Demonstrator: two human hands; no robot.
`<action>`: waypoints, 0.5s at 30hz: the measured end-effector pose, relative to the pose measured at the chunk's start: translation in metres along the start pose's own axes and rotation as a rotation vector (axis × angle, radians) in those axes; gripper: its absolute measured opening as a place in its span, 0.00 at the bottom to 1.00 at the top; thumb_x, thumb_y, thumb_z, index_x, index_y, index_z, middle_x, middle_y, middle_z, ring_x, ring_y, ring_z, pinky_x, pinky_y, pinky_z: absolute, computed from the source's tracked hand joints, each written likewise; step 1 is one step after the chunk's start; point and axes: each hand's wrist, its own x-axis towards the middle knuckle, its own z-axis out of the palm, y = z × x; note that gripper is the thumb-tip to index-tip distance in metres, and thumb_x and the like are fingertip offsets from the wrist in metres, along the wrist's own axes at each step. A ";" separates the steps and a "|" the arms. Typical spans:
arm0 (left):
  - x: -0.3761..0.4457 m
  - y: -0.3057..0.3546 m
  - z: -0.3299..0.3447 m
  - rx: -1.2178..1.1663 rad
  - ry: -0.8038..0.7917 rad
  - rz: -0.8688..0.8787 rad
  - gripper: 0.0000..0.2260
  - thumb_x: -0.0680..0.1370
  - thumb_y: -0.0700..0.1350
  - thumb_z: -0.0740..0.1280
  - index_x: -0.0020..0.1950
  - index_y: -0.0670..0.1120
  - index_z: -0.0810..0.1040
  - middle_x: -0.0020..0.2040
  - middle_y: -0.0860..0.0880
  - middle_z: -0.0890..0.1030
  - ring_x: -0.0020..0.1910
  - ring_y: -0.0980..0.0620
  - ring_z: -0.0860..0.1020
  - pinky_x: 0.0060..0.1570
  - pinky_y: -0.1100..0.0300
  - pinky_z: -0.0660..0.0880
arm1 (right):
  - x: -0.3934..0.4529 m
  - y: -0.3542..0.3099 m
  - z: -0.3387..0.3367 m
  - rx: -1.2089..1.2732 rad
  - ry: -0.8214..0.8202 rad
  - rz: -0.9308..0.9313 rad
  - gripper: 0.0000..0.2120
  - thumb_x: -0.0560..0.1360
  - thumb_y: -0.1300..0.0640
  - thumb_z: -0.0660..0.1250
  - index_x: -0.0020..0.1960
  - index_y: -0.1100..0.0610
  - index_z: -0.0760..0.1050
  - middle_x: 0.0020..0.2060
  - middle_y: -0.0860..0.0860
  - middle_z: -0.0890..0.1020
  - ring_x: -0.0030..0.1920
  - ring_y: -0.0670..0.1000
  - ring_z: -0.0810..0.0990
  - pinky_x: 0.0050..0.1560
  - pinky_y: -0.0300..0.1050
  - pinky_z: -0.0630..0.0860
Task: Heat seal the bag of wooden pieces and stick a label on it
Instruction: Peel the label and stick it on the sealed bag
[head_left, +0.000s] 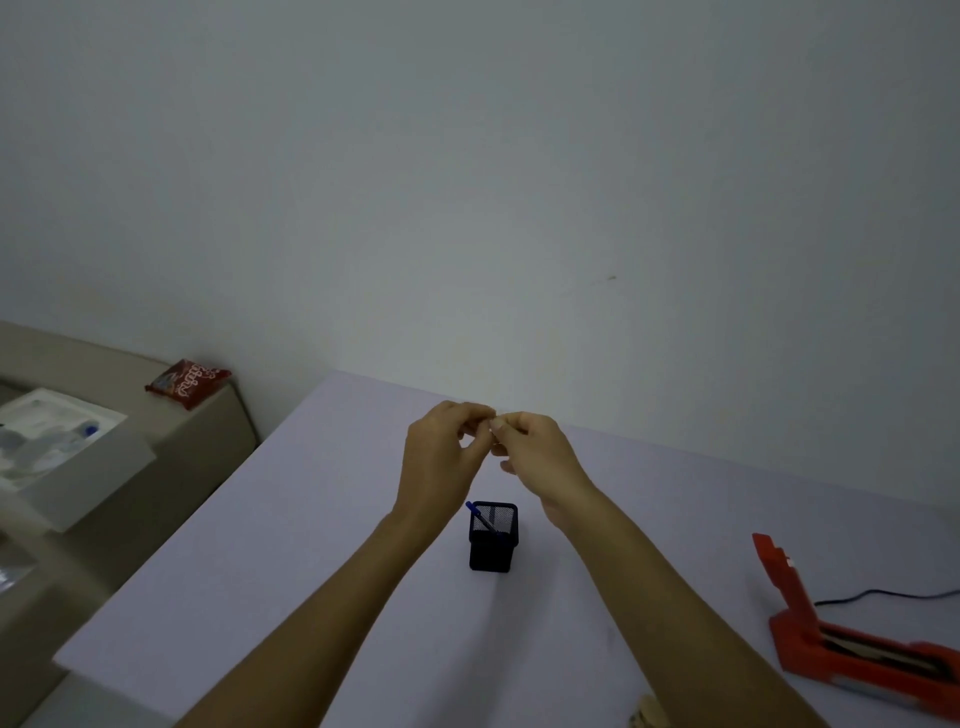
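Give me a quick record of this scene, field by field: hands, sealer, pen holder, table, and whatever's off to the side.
hands: left hand and right hand raised above the table, fingertips together, pinching something small; too small to identify
heat sealer: red, lid open, at the table's right edge, black cable attached
pen holder: black mesh, upright, one blue pen inside
table: pale lilac top
side counter: red packet, white box
bag of wooden pieces: not clearly in view
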 end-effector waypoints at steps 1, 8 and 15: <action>-0.001 0.000 0.001 -0.002 0.005 -0.020 0.08 0.77 0.42 0.68 0.55 0.44 0.82 0.45 0.50 0.83 0.40 0.65 0.76 0.45 0.76 0.73 | 0.000 0.002 0.001 0.059 -0.035 0.038 0.12 0.81 0.53 0.59 0.54 0.57 0.79 0.51 0.50 0.83 0.52 0.47 0.81 0.55 0.45 0.78; -0.010 -0.011 -0.002 -0.050 0.001 -0.187 0.16 0.76 0.43 0.69 0.63 0.47 0.76 0.37 0.55 0.79 0.38 0.60 0.77 0.42 0.76 0.71 | 0.002 0.022 0.004 0.466 -0.051 0.329 0.11 0.80 0.58 0.62 0.58 0.63 0.76 0.50 0.56 0.81 0.49 0.52 0.82 0.46 0.43 0.78; -0.025 -0.034 -0.009 -0.109 0.020 -0.293 0.15 0.75 0.41 0.69 0.62 0.48 0.76 0.36 0.54 0.79 0.40 0.59 0.77 0.43 0.75 0.72 | 0.003 0.064 0.015 0.596 -0.048 0.560 0.08 0.80 0.61 0.62 0.52 0.65 0.76 0.40 0.55 0.80 0.40 0.52 0.81 0.40 0.43 0.76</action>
